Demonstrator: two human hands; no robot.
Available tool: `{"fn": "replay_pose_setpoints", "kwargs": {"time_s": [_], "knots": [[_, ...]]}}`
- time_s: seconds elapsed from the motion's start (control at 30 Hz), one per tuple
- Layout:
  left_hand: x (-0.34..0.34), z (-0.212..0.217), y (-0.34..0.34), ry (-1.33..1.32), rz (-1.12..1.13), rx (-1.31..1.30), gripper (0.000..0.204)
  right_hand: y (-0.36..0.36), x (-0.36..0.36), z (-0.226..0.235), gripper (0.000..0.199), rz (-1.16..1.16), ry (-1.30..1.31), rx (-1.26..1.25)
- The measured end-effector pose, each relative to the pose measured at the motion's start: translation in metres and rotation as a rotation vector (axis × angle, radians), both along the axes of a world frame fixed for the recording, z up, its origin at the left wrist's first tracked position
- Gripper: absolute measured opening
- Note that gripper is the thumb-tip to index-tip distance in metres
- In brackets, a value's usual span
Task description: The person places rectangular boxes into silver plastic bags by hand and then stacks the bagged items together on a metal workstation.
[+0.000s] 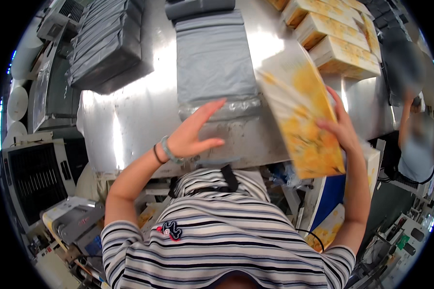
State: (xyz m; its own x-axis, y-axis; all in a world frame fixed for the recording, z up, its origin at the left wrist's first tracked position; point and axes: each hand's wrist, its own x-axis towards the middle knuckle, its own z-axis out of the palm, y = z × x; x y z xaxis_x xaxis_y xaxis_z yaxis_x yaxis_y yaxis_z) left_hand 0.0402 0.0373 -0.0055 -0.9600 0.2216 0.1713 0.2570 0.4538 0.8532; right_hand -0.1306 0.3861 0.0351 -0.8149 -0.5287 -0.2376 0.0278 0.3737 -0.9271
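The left hand (192, 136) is holding its thumb and fingers spread apart. One grey pile (214, 60) is lying just beyond those fingers; one black stack (108, 48) is resting farther off, to their left. The right hand (343, 126) is pinching one pack (296, 108) (blurred) between thumb and fingers, leftward of them. At least three other packs (345, 54) are lying beyond.

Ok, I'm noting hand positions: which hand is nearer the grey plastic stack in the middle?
Left. The left hand is open at the near edge of the grey plastic stack; the right hand is farther right, holding the yellow floral pack.
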Motion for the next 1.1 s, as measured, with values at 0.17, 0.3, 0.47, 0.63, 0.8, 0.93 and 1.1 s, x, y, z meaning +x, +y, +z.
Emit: {"fn": "replay_pose_setpoints", "kwargs": {"time_s": [0.17, 0.3, 0.47, 0.63, 0.8, 0.93, 1.1], "knots": [[-0.053, -0.022, 0.014, -0.161, 0.338, 0.696, 0.077, -0.166, 0.002, -0.051, 0.066, 0.006, -0.568, -0.428], [0.015, -0.073, 0.010, -0.198, 0.616, 0.759, 0.065, -0.172, 0.080, -0.071, 0.059, 0.019, -0.234, -0.272], [0.068, -0.071, -0.041, -0.291, 0.642, 0.457, 0.045, -0.116, 0.068, -0.098, 0.042, 0.271, -0.022, -0.039], [-0.021, -0.058, -0.098, -0.035, 0.085, -0.329, 0.039, -0.179, -0.008, -0.113, 0.022, 0.537, 1.013, 0.368], [-0.049, -0.045, -0.068, -0.058, 0.217, -0.866, 0.029, -0.190, -0.036, -0.106, 0.017, 0.214, 0.298, 0.111], [-0.009, -0.052, -0.047, 0.100, 0.719, -0.421, 0.021, -0.155, 0.031, -0.091, 0.013, 0.206, 0.873, -0.016], [0.005, -0.077, -0.024, -0.100, 0.888, -0.230, 0.020, -0.171, 0.035, -0.126, 0.015, 0.026, 0.470, 0.112]]}}
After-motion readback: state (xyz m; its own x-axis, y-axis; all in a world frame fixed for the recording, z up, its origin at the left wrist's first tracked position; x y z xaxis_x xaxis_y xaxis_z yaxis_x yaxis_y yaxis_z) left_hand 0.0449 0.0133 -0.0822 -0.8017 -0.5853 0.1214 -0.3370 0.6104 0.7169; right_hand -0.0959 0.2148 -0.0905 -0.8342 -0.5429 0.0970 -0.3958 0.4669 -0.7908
